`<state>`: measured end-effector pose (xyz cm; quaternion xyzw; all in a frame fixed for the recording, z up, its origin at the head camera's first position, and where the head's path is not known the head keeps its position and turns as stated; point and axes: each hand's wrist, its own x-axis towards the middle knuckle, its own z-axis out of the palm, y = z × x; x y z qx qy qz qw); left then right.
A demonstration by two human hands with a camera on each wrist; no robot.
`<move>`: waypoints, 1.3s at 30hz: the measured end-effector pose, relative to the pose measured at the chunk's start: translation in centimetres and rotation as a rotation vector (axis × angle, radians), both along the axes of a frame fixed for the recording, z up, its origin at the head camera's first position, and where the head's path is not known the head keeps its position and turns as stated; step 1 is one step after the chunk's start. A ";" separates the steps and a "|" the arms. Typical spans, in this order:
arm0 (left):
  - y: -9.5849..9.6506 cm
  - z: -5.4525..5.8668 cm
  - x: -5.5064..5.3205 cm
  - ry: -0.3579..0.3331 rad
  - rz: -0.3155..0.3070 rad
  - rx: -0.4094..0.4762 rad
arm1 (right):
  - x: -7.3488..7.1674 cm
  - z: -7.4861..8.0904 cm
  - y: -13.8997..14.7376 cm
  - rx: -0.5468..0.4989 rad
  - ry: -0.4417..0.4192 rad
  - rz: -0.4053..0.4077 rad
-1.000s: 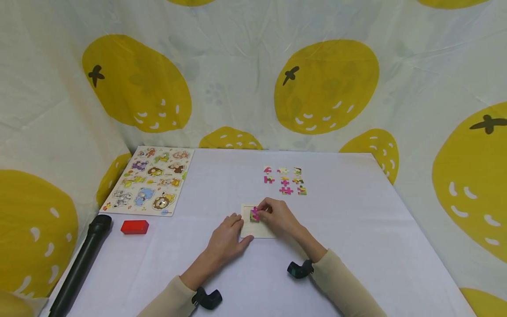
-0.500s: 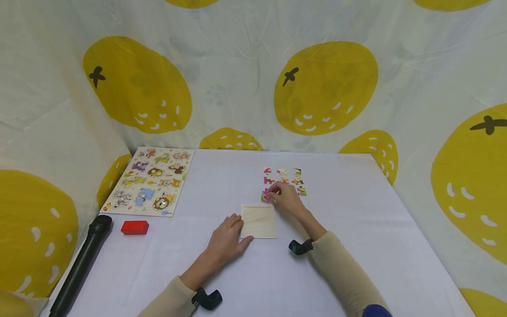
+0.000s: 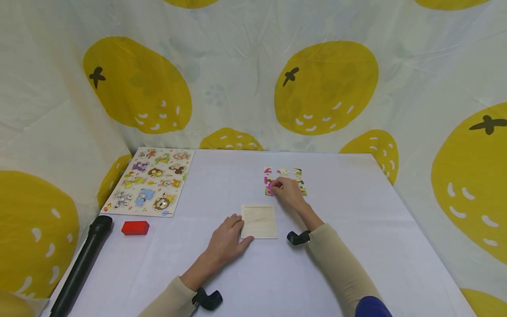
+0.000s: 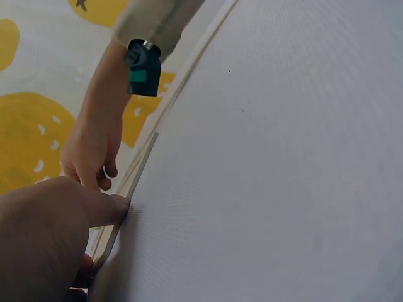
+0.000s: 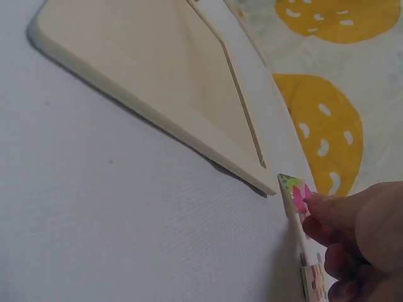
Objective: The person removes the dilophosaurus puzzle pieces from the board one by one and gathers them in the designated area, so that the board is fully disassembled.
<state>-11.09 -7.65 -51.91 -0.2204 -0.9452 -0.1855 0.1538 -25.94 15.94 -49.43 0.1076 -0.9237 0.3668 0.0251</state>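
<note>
A small square wooden puzzle tray (image 3: 259,222) with a shallow recess lies on the table. My left hand (image 3: 227,237) holds its near left corner, fingers along the left side and thumb (image 4: 115,206) at the near edge. Beyond the tray, my right hand (image 3: 290,192) pinches a pink and green jigsaw piece (image 5: 295,190) between thumb and forefinger. That piece is at the near left corner of a loose grid of jigsaw pieces (image 3: 283,171), close over the table. My right hand hides some of the middle pieces.
An animal picture board (image 3: 148,181) lies at the back left of the white table (image 3: 356,211). A red block (image 3: 135,227) sits in front of it, and a long black rod-like object (image 3: 81,266) lies along the left edge. A fruit-patterned cloth (image 3: 233,79) hangs behind.
My right hand has carried the piece from over the tray, away and slightly right, to the near left corner of the grid. The tray's recess now shows bare. My left hand has stayed put.
</note>
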 end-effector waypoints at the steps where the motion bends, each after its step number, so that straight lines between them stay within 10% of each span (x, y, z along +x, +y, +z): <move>1: 0.0 0.0 0.0 0.005 -0.001 0.000 | 0.0 0.0 0.0 0.010 -0.002 -0.005; 18: -0.2 -0.2 -0.1 0.055 -0.011 0.000 | 0.4 -0.1 -0.6 0.255 0.009 0.041; 39: -0.5 1.9 -1.8 0.022 0.042 0.026 | 3.9 2.6 0.6 0.102 0.215 -0.123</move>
